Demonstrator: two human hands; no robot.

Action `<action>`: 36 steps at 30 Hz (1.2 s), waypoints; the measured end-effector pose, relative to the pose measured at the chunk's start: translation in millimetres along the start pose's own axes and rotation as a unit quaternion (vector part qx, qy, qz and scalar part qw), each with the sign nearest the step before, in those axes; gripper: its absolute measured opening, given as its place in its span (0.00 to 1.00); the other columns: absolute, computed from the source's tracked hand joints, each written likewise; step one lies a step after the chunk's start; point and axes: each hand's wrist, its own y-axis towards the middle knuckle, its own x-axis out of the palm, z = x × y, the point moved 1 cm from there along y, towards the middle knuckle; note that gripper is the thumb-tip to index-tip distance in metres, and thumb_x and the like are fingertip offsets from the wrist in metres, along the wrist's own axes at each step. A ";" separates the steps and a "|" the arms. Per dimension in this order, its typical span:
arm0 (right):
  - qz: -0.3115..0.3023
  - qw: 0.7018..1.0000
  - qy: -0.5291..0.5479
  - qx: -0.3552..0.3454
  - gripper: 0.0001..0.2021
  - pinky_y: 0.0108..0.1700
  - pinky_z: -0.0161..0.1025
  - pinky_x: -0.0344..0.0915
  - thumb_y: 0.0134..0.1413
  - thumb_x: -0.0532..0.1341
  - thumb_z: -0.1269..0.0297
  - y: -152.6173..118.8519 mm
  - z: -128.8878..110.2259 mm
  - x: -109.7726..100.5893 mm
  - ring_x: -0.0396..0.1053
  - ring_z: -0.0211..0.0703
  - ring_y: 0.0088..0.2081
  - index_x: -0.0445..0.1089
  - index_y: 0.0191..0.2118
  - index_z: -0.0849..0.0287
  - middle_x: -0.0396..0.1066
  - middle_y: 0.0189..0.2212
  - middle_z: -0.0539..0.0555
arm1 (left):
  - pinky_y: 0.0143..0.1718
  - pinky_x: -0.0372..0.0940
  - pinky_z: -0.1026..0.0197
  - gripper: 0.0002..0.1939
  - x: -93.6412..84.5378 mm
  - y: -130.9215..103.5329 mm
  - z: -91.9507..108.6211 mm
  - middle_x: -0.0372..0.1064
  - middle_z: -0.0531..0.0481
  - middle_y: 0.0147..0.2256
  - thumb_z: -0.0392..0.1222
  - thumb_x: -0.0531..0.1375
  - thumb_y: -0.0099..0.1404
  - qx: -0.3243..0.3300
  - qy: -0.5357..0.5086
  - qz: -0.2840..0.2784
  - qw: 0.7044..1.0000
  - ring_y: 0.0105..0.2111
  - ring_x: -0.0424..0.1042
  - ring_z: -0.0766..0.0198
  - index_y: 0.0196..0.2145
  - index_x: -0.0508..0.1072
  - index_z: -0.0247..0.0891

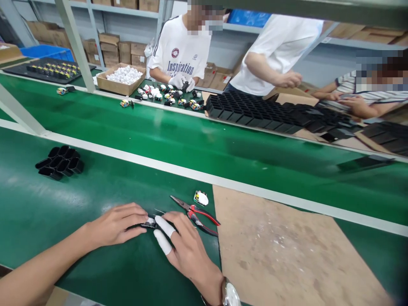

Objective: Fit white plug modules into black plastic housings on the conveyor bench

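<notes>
Between my two hands, low on the green bench, is a small black part [148,222] with a white piece and fine metal pins. My left hand [119,223] grips its left end between thumb and fingers. My right hand [181,238], with white covers on two fingertips and a watch at the wrist, pinches the other end. A thin wire sticks up beside those fingertips. Just right of my right hand lie pliers [194,212] with red and black handles, jaws apart. Above them sits a small circuit board [201,198] with a white blob on it.
Brown cardboard [287,246] covers the bench at the right. Black housings [60,161] stand clustered at the left. Beyond a pale rail [159,163] runs a green belt [178,136]. Across it, people work beside a box of white pieces [123,80] and stacked black housings [255,112].
</notes>
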 end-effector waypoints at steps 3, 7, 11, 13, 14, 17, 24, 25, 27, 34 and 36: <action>-0.010 1.000 0.011 -0.010 0.13 0.49 0.52 0.74 0.70 0.61 0.71 1.5 -5.2 2.7 0.72 0.55 0.50 0.70 0.57 0.62 0.74 0.50 0.63 | 0.52 0.77 0.51 0.14 0.8 -1.4 0.3 0.79 0.39 0.49 0.36 0.64 0.74 -0.002 0.028 -0.006 1.000 0.48 0.80 0.52 0.56 0.74 0.37; -0.043 0.999 0.021 0.023 0.16 0.52 0.52 0.74 0.72 0.56 0.72 0.7 -6.9 6.3 0.73 0.52 0.50 0.67 0.61 0.59 0.75 0.49 0.60 | 0.52 0.76 0.52 0.13 2.2 -1.8 -0.7 0.78 0.39 0.49 0.35 0.65 0.74 0.002 0.020 -0.003 1.000 0.48 0.79 0.53 0.55 0.73 0.37; -0.029 0.998 0.025 0.041 0.18 0.52 0.53 0.74 0.73 0.57 0.69 -2.2 -3.6 7.5 0.74 0.51 0.50 0.63 0.64 0.59 0.76 0.49 0.60 | 0.52 0.76 0.54 0.13 2.6 -2.8 -2.7 0.79 0.41 0.48 0.38 0.64 0.75 -0.051 -0.003 -0.025 0.998 0.48 0.80 0.54 0.56 0.72 0.40; -0.009 0.998 0.030 0.047 0.18 0.50 0.51 0.74 0.72 0.59 0.67 -3.5 -1.1 7.5 0.74 0.51 0.48 0.62 0.64 0.59 0.76 0.48 0.60 | 0.52 0.76 0.55 0.14 1.9 -3.9 -3.3 0.79 0.42 0.49 0.40 0.63 0.75 -0.085 -0.002 -0.037 0.996 0.48 0.80 0.55 0.56 0.72 0.41; -0.002 0.998 0.029 0.048 0.18 0.49 0.50 0.74 0.72 0.60 0.66 -3.9 -0.2 7.3 0.74 0.51 0.47 0.62 0.63 0.59 0.76 0.48 0.60 | 0.52 0.76 0.55 0.14 1.4 -4.5 -3.3 0.79 0.42 0.50 0.40 0.63 0.75 -0.086 0.002 -0.037 0.996 0.49 0.80 0.55 0.56 0.72 0.41; -0.004 0.999 0.011 0.039 0.19 0.49 0.51 0.73 0.72 0.61 0.65 -4.3 0.6 6.8 0.73 0.51 0.47 0.63 0.63 0.59 0.75 0.49 0.61 | 0.54 0.75 0.54 0.12 0.5 -5.3 -2.8 0.77 0.40 0.53 0.38 0.64 0.74 -0.031 0.018 -0.011 0.999 0.51 0.80 0.54 0.55 0.74 0.41; -0.034 0.998 0.020 0.046 0.17 0.50 0.52 0.71 0.72 0.59 0.68 -0.7 -3.3 8.8 0.70 0.52 0.48 0.66 0.62 0.60 0.73 0.50 0.61 | 0.48 0.75 0.56 0.07 1.5 1.7 -1.1 0.76 0.40 0.51 0.32 0.62 0.74 0.009 -0.014 -0.007 1.000 0.47 0.79 0.56 0.47 0.77 0.39; -0.045 0.997 0.028 0.050 0.17 0.50 0.52 0.71 0.72 0.59 0.68 0.2 -3.5 8.5 0.70 0.52 0.49 0.66 0.62 0.60 0.73 0.50 0.61 | 0.47 0.75 0.56 0.06 1.1 3.0 -0.3 0.76 0.40 0.51 0.31 0.62 0.74 0.008 -0.020 -0.010 1.000 0.47 0.79 0.56 0.47 0.76 0.39; -0.063 0.995 0.041 0.058 0.18 0.51 0.53 0.72 0.71 0.59 0.67 1.8 -3.2 7.2 0.69 0.53 0.50 0.65 0.63 0.59 0.72 0.51 0.61 | 0.46 0.74 0.56 0.06 0.3 4.5 1.5 0.76 0.40 0.51 0.30 0.61 0.75 0.004 -0.025 -0.017 1.000 0.46 0.78 0.56 0.45 0.76 0.39; 0.058 0.993 0.078 0.064 0.17 0.48 0.48 0.71 0.72 0.58 0.71 2.4 2.4 4.3 0.70 0.49 0.46 0.63 0.63 0.58 0.74 0.47 0.59 | 0.49 0.75 0.54 0.02 8.3 0.0 -0.7 0.78 0.40 0.50 0.36 0.63 0.75 -0.081 -0.097 0.005 0.992 0.47 0.79 0.55 0.44 0.76 0.39; 0.066 0.995 0.065 0.045 0.15 0.45 0.47 0.69 0.71 0.58 0.73 1.6 1.2 7.3 0.70 0.48 0.43 0.65 0.60 0.59 0.75 0.44 0.58 | 0.44 0.78 0.55 0.07 7.6 1.2 -6.8 0.80 0.41 0.44 0.43 0.66 0.73 -0.195 -0.209 0.076 0.955 0.42 0.81 0.56 0.43 0.76 0.37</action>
